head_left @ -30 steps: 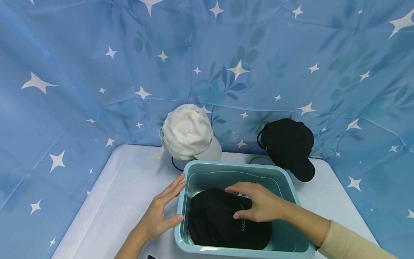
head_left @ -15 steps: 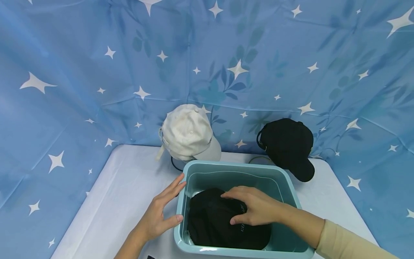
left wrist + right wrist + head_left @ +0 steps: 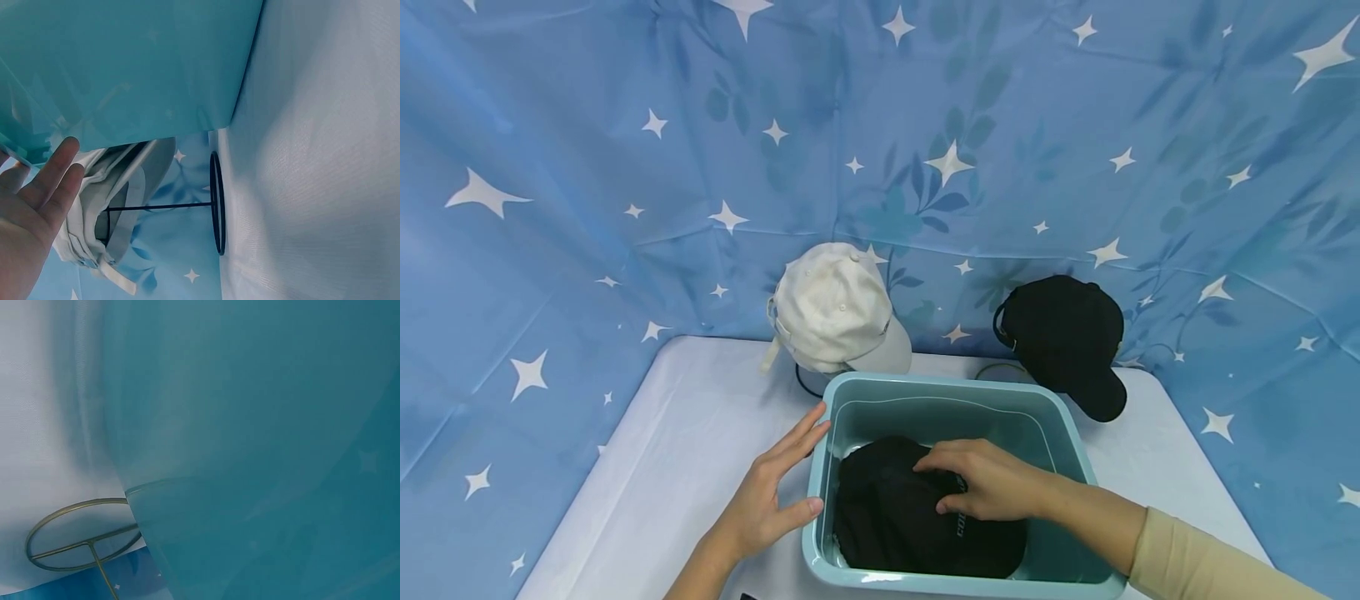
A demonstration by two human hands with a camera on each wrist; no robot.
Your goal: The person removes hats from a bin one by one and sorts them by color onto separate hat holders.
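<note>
A light blue plastic bin [image 3: 940, 377] stands at the front of the table. Inside it lies a black baseball cap [image 3: 898, 521] with pale lettering on its front. My right hand [image 3: 992, 483] reaches into the bin over this cap, fingers bent, thumb apart from them, beside the lettering; how firmly it touches the cap cannot be told. In the right wrist view that hand does not show, only the bin's outer wall [image 3: 250, 425]. My left hand [image 3: 767, 500] rests its extended fingertips and thumb at the bin's left rim; its fingers [image 3: 53, 172] also appear in the left wrist view.
Behind the bin a white cap [image 3: 835, 304] hangs on a black wire stand [image 3: 162, 207]. Farther right is another black cap [image 3: 1063, 329], near a gold wire stand [image 3: 90, 541]. A starry blue curtain [image 3: 880, 125] rises behind the white-covered table [image 3: 700, 433].
Inside the bin my right hand has shifted slightly left, and the gap between its thumb and fingers has narrowed over the cap. My left hand keeps its place at the rim.
</note>
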